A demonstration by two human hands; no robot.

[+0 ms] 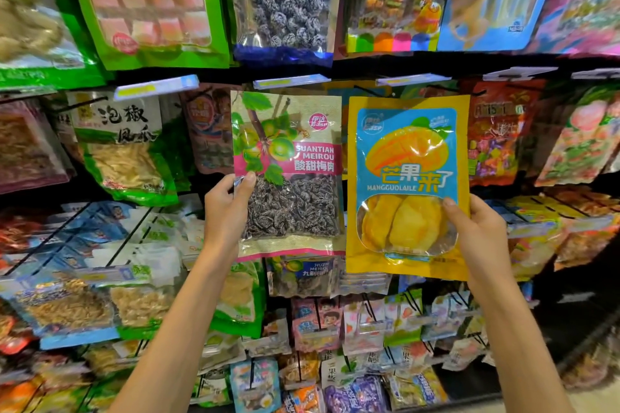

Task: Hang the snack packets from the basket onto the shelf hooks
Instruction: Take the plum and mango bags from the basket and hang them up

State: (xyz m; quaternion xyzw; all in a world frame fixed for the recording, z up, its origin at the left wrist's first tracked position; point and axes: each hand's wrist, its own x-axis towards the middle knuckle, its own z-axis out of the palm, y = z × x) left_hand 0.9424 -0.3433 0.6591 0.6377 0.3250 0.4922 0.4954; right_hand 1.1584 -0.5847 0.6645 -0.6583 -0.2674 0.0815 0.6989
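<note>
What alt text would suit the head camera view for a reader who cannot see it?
A person holds up two snack packets before a crowded shop shelf: the left hand grips a dried plum packet, the right hand a yellow mango packet. Rows of other packets hang on hooks all around.

Upright plum packet (288,174), mango packet (407,186)

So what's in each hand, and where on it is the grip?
The left hand pinches the plum packet at its left edge; the right hand grips the mango packet at its lower right edge.
</note>
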